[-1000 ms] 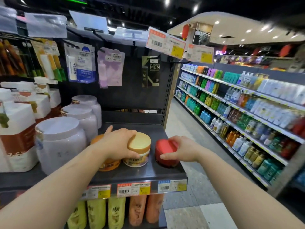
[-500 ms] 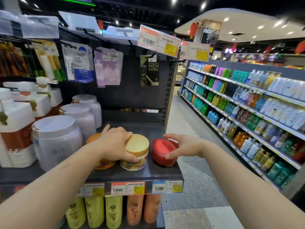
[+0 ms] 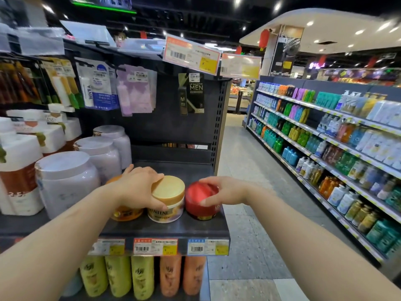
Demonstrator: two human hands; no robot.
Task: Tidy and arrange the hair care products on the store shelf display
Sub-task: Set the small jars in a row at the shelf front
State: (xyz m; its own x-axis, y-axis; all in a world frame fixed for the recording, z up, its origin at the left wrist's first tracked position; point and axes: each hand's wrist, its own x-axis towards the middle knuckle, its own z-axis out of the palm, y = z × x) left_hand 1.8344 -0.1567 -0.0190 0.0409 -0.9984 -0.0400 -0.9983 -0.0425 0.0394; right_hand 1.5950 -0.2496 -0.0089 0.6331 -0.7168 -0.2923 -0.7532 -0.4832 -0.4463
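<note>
Three small jars stand in a row near the front of the dark shelf (image 3: pixel 165 228). My left hand (image 3: pixel 138 187) grips the gold-lidded Pantene jar (image 3: pixel 168 199) from its left side, thumb low on the front and fingers over the lid's edge. Under that hand sits an orange jar (image 3: pixel 125 212), mostly hidden. My right hand (image 3: pixel 225 192) holds the red jar (image 3: pixel 199 203) from the right, fingers over the lid and thumb on its side. The red jar stands at the shelf's right end, close to the Pantene jar.
Large white tubs (image 3: pixel 65 181) and white bottles (image 3: pixel 19 170) fill the shelf's left. Hanging packets (image 3: pixel 97 85) line the back panel. Yellow and orange bottles (image 3: pixel 138 276) stand on the shelf below. An aisle floor (image 3: pixel 245 161) and a long product shelf (image 3: pixel 338 148) lie to the right.
Both hands stay on their jars. My right hand has shifted its hold round the red jar, which now stands upright, closer to the Pantene jar.
</note>
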